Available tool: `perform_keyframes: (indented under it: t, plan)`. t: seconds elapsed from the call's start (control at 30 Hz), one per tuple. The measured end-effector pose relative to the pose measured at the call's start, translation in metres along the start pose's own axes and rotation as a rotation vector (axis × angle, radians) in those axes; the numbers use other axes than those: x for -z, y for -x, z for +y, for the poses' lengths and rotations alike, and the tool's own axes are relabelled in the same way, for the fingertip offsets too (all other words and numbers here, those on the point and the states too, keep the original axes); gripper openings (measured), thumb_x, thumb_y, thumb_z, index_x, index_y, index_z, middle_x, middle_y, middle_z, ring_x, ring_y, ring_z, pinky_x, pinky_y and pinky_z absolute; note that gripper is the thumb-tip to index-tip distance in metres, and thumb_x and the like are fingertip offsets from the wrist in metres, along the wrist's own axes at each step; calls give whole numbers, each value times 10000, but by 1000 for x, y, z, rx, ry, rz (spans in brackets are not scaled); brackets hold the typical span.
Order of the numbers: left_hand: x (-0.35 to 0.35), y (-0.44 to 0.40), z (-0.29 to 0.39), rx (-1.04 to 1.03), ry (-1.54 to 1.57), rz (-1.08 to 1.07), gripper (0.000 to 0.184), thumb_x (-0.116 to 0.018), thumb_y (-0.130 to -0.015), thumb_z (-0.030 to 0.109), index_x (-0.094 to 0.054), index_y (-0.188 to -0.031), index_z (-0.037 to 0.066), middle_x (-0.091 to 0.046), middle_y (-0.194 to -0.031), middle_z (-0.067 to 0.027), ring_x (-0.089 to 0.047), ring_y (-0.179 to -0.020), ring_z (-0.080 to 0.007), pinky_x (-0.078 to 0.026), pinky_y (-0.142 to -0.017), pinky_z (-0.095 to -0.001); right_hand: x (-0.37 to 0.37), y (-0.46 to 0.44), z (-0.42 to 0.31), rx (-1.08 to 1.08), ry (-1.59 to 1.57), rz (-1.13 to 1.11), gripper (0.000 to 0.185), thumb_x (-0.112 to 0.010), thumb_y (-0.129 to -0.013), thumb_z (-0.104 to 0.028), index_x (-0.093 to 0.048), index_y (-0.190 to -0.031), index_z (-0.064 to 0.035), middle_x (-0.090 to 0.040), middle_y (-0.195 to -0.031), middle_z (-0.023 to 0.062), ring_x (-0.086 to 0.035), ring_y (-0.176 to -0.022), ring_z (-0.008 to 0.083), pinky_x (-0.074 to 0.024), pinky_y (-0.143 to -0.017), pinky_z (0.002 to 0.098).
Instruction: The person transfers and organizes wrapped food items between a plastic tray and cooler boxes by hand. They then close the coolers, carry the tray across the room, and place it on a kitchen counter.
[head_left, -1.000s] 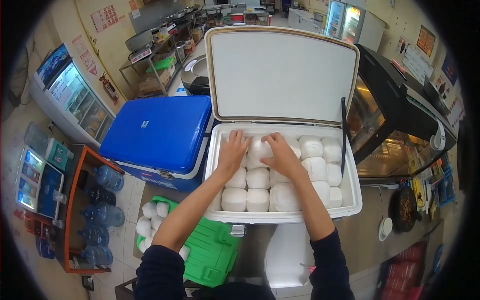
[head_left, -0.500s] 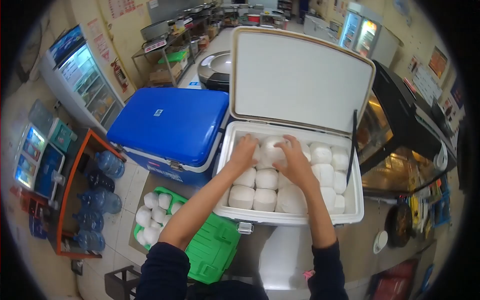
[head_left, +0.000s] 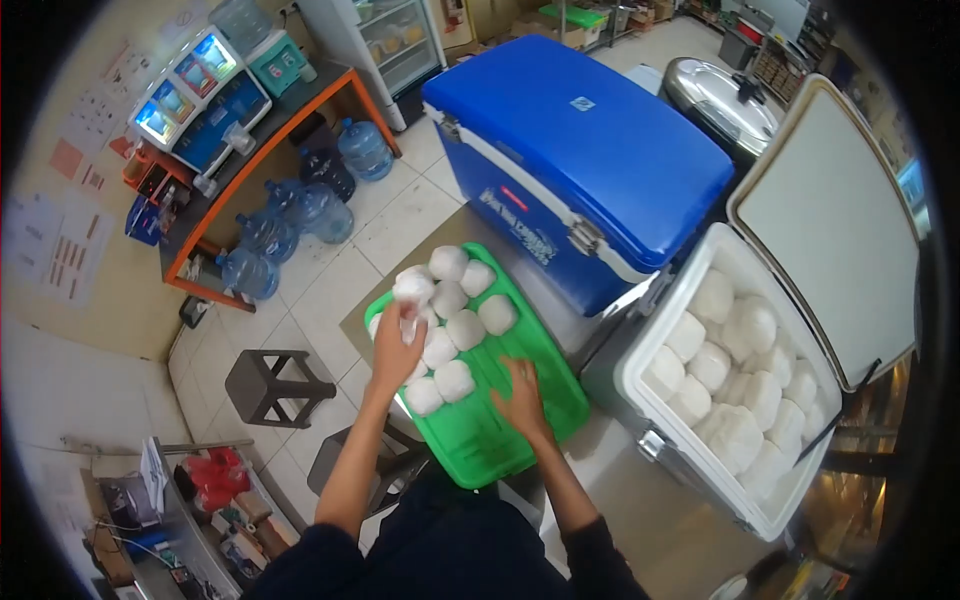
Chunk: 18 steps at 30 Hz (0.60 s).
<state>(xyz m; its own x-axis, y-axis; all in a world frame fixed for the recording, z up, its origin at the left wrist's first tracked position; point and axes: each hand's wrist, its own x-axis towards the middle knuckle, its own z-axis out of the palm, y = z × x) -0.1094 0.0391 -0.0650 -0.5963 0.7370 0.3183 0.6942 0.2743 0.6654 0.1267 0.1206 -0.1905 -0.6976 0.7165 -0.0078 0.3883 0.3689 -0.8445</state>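
A green plastic tray or lid [head_left: 555,395] lies before me, with several white, rounded, wrapped-looking bundles [head_left: 465,329] grouped toward its far left part. My left hand [head_left: 400,345] is at the group's left edge, its fingers curled on a white bundle [head_left: 413,284]; some blur hides the exact grip. My right hand [head_left: 520,402] hovers over the bare green surface, fingers apart, holding nothing. To the right stands an open cooler box [head_left: 645,375] packed with similar white bundles [head_left: 727,438], its lid [head_left: 830,225] raised. What is inside the bundles does not show.
A closed blue cooler [head_left: 590,130] stands beyond the tray. Dark stools [head_left: 275,388] are on the tiled floor at left. Water jugs [head_left: 325,213] stand by an orange-edged table [head_left: 235,190]. A drawer of odds and ends [head_left: 230,500] lies at lower left.
My view has turned left and down. Both hands have left the bundles in the open cooler and are now at the green tray, the left on a bundle, the right empty.
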Motion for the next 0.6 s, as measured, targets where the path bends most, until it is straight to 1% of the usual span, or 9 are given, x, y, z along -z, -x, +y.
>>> perform_keyframes:
  t: [0.07,0.13,0.17,0.23,0.33,0.4,0.47,0.53,0.6]
  plan:
    - [-4,79,-63,245,-153,-204,588,-777,-806,179,-510,-1297,-3,-548,-1214,-228,-531,-1152,-402,-444,-994,-466,-9,-54,-13,-82,191,29,760,-741,-793,-46,-453,-1482,-182,-390,-1486,159,-384,-1368,426,-443,-1060,518]
    - [-11,141,-90,267,-202,-201,826,-833,-759,230,-399,-1428,12,-464,-1328,-264,-445,-1248,-443,-398,-1059,-503,-19,-108,-6,74,449,38,885,-750,-739,-3,-427,-1512,-286,-361,-1516,145,-376,-1385,404,-444,-1080,498]
    - [-14,156,-90,264,-195,-206,826,-833,-759,230,-399,-1428,12,-464,-1328,-264,-445,-1248,-443,-398,-1059,-503,-30,-130,1,68,456,41,885,-750,-739,-3,-427,-1512,-286,-361,-1516,145,-376,-1385,404,-444,-1080,498]
    - [-28,175,-85,507,3,-173,1007,-873,-715,268,-301,-1500,2,-417,-1377,-267,-394,-1289,-454,-338,-1103,-534,-44,-160,31,159,626,-234,870,-734,-715,38,-487,-1457,-342,-391,-1504,125,-389,-1381,393,-471,-1063,493]
    - [-57,186,-98,371,-103,-103,1078,-898,-684,284,-278,-1511,-21,-421,-1371,-267,-388,-1291,-443,-305,-1116,-539,-70,-182,75,37,552,-263,796,-824,-599,-80,-589,-1343,-239,-431,-1440,147,-434,-1319,415,-477,-1048,525]
    - [-64,185,-101,424,-76,-56,1058,-907,-670,292,-309,-1476,-42,-430,-1355,-254,-378,-1285,-441,-282,-1120,-538,-32,-139,12,-36,510,-203,766,-813,-599,-101,-571,-1322,-172,-491,-1381,194,-454,-1280,434,-455,-1062,541]
    - [-75,192,-115,455,-80,-11,1008,-915,-636,279,-362,-1421,-30,-447,-1309,-256,-382,-1262,-439,-299,-1098,-534,8,-88,-38,84,292,-113,859,-862,-591,-195,-525,-1377,-119,-493,-1348,231,-457,-1268,450,-409,-1107,523]
    - [-75,185,-108,393,-107,-9,958,-906,-612,255,-394,-1372,-23,-459,-1274,-251,-400,-1233,-439,-318,-1074,-530,100,-34,-149,77,76,-137,887,-881,-584,-237,-524,-1387,-120,-508,-1322,225,-473,-1257,435,-407,-1107,512]
    - [-75,186,-108,334,-151,-6,908,-898,-588,231,-425,-1323,-15,-472,-1238,-245,-418,-1205,-440,-337,-1050,-527,177,4,-203,168,170,-64,938,-910,-558,-211,-521,-1410,-158,-489,-1325,196,-479,-1255,410,-467,-1033,525]
